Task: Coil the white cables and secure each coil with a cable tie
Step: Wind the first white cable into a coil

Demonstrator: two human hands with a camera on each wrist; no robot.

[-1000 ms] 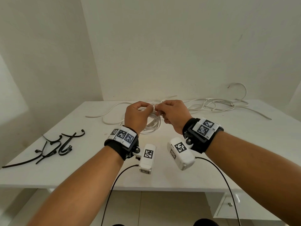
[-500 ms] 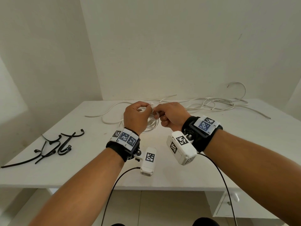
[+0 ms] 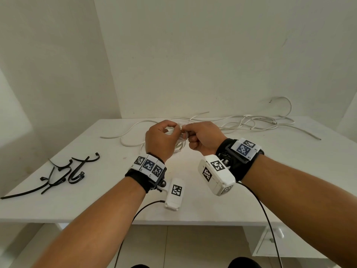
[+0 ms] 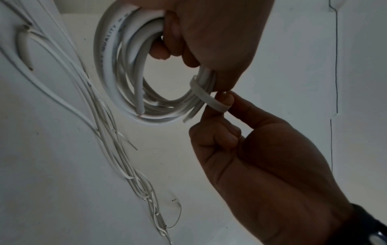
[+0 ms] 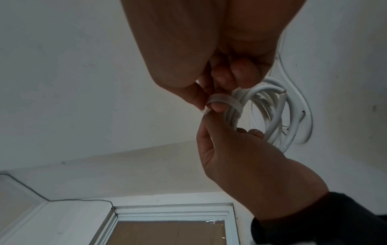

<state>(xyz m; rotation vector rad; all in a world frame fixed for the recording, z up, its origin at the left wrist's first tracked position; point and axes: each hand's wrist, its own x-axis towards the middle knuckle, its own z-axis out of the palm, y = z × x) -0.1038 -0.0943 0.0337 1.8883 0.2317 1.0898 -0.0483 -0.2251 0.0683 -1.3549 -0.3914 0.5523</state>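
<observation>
Both hands up over the tabletop (image 3: pixel 193 206), knuckles toward the head cam, wrists near level, forearms converging. Left hand (image 4: pixel 211 31): grip closed round the white cable coil (image 4: pixel 125 69), fingers curled thru the loop. Coil hangs below/behind that grip, turns stacked approx. upright, one cut end pointing down inside the ring. Right hand (image 4: pixel 257 149): thumb + index pinch a white cable tie (image 4: pixel 207 97) right beside the left grip; other fingers folded in. Tie is a flat strap, long axis wrapped across the coil's bundle at the side nearest the right hand, loose tail poking out past the turns. W/ the coil just beyond the grip, a slack cable run (image 3: pixel 123 132) trails left. Well left of the hands: black cable ties (image 3: pixel 58 173) lying flat in a loose heap. Farthest, past both grips: loose white cables (image 3: pixel 251 122) sprawled lengthwise along the wall (image 3: pixel 193 55).
</observation>
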